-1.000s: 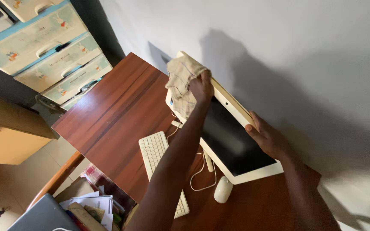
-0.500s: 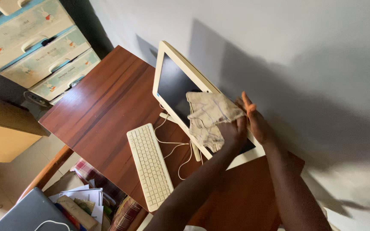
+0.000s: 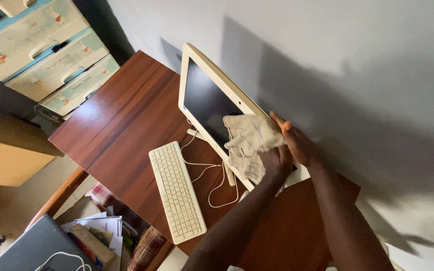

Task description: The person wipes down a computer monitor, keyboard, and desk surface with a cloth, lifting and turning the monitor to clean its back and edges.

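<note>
Left hand clenched on a beige cloth, pressing it against the dark screen of the white monitor. Right hand grasps the monitor's top edge, just beside the cloth. Monitor stands tilted on the wooden worktop; keyboard lies before it, cables between.

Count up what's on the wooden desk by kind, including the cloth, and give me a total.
All-in-one monitor: 1
White keyboard: 1
Beige cloth, held against the screen in the left hand: 1
White cables: 2 at least
Total: 5. A mouse is not visible now.
</note>
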